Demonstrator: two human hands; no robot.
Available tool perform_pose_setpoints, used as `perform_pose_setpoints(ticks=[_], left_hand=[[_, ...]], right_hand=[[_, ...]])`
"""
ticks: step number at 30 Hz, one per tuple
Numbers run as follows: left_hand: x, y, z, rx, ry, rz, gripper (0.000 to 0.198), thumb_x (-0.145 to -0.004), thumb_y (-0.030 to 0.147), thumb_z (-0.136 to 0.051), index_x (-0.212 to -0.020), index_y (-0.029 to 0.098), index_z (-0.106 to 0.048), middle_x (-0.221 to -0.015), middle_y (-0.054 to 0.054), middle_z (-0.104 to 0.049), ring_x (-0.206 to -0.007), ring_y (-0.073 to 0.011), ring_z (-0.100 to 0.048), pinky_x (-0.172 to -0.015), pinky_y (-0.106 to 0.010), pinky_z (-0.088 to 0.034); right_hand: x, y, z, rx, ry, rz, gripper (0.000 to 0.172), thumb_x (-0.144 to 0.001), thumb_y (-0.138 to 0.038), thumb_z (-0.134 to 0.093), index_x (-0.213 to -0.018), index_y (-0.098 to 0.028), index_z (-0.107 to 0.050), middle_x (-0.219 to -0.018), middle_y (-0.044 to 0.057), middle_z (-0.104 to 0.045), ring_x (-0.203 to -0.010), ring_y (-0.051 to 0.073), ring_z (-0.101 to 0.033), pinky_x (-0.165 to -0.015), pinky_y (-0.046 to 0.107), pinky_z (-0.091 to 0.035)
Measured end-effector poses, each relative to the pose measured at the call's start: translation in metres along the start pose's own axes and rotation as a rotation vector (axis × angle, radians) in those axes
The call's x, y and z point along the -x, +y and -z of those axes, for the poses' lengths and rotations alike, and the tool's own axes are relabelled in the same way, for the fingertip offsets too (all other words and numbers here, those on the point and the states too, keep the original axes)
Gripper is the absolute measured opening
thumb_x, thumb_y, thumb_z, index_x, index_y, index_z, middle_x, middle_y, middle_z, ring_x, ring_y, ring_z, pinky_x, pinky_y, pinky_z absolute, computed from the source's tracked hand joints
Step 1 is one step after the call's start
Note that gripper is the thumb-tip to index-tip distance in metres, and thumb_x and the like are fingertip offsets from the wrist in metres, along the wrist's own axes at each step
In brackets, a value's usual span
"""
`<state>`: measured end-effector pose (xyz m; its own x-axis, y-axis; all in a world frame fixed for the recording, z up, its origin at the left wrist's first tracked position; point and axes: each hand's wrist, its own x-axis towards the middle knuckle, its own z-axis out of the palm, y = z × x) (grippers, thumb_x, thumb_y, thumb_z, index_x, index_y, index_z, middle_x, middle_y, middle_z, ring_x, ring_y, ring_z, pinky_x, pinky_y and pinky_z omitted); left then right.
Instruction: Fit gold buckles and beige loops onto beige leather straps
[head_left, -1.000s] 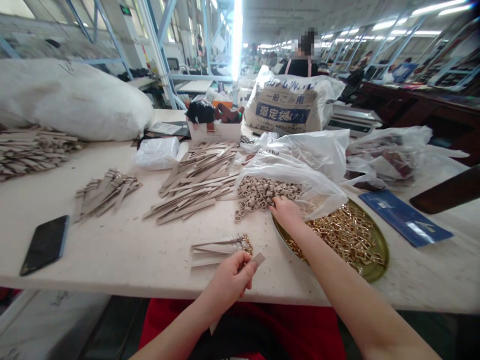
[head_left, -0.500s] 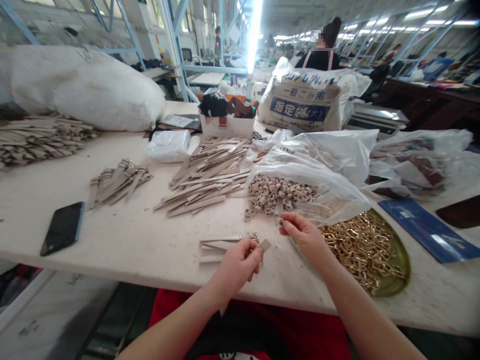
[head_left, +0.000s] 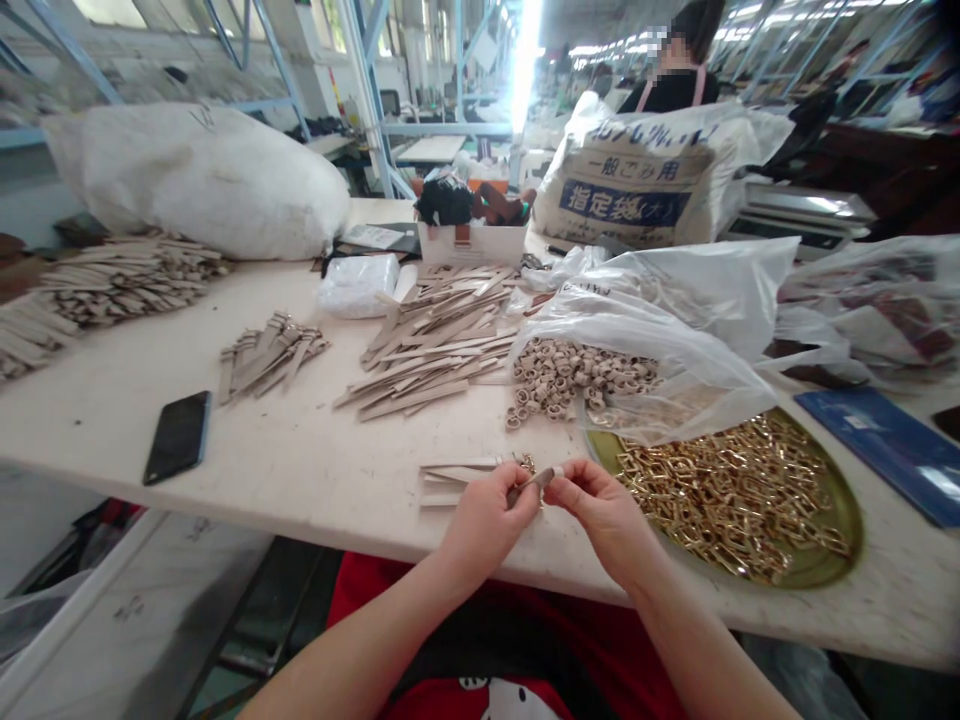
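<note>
My left hand (head_left: 484, 520) is closed on a thin beige strap (head_left: 531, 482) at the table's near edge. My right hand (head_left: 604, 510) meets it from the right, fingertips pinched on a small beige loop at the strap's tip. Just behind my hands lies a short stack of finished straps (head_left: 457, 478) with gold buckles. A heap of beige loops (head_left: 574, 375) spills from a clear plastic bag (head_left: 660, 340). To the right, a round brass tray (head_left: 832, 560) holds many gold buckles (head_left: 720, 490).
Piles of beige straps (head_left: 435, 350) (head_left: 270, 350) (head_left: 112, 285) cover the table (head_left: 300, 460). A black phone (head_left: 178, 436) lies at the left, a blue folder (head_left: 885, 445) at the right. White sacks (head_left: 202, 180) (head_left: 645, 180) and a small box (head_left: 469, 240) stand at the back; a person works behind.
My right hand left the loop heap with a loop and came back to the strap in my left hand. The camera view shifted left, moving everything rightward in the frame.
</note>
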<state>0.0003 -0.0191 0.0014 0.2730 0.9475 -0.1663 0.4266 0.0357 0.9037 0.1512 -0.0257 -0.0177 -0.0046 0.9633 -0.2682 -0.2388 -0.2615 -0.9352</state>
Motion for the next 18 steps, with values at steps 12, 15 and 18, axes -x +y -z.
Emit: perform_pose_setpoints(ticks=[12, 15, 18], left_hand=[[0.006, 0.004, 0.008, 0.05, -0.345, 0.074, 0.015, -0.077, 0.027, -0.042, -0.083, 0.016, -0.051, -0.061, 0.003, -0.053, -0.047, -0.0074, -0.044, -0.044, -0.018, -0.033], [0.01, -0.002, 0.005, 0.199, -0.288, 0.061, 0.021, -0.077, 0.02, -0.04, -0.098, 0.017, -0.044, -0.071, 0.001, -0.056, -0.056, -0.0084, -0.048, -0.05, -0.018, -0.038], [0.012, -0.005, 0.004, 0.279, -0.266, 0.048, 0.02, -0.078, 0.016, -0.036, -0.097, 0.017, -0.04, -0.071, 0.001, -0.055, -0.059, -0.0091, -0.049, -0.052, -0.02, -0.04]], right_hand=[[0.008, 0.006, 0.008, 0.185, -0.135, -0.003, 0.026, -0.066, -0.038, -0.068, -0.08, -0.018, -0.059, -0.066, -0.002, -0.059, -0.061, 0.012, -0.052, -0.061, 0.026, -0.042], [0.011, 0.006, 0.002, 0.124, -0.125, -0.047, 0.026, -0.067, -0.04, -0.067, -0.076, -0.018, -0.057, -0.06, -0.003, -0.057, -0.058, 0.011, -0.051, -0.059, 0.026, -0.041], [0.018, 0.009, -0.005, 0.05, -0.181, -0.069, 0.028, -0.066, -0.041, -0.068, -0.077, -0.019, -0.054, -0.061, -0.002, -0.059, -0.06, 0.013, -0.054, -0.061, 0.028, -0.042]])
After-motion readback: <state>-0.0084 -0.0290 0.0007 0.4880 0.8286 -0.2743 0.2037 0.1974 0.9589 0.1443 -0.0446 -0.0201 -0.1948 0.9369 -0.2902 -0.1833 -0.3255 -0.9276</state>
